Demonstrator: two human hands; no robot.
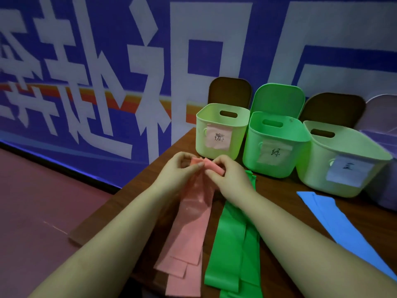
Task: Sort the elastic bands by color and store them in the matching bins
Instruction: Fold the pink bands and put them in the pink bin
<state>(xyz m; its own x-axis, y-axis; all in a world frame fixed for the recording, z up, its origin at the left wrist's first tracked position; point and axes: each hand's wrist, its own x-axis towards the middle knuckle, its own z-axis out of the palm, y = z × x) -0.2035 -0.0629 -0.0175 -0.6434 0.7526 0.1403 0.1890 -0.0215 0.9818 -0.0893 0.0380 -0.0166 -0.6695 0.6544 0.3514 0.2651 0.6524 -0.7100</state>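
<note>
Left hand and right hand both pinch far end of pink bands, rolling it compact, likely for pink-labelled bin near table's far edge.

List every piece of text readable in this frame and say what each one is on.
"粉": handwritten on the pink label of the left bin.
"绿": handwritten on the label of the middle bin.
Label on the right bin: handwriting too blurred to read.
Wall banner: large white characters, cropped and skewed; cannot be read with certainty.
</note>
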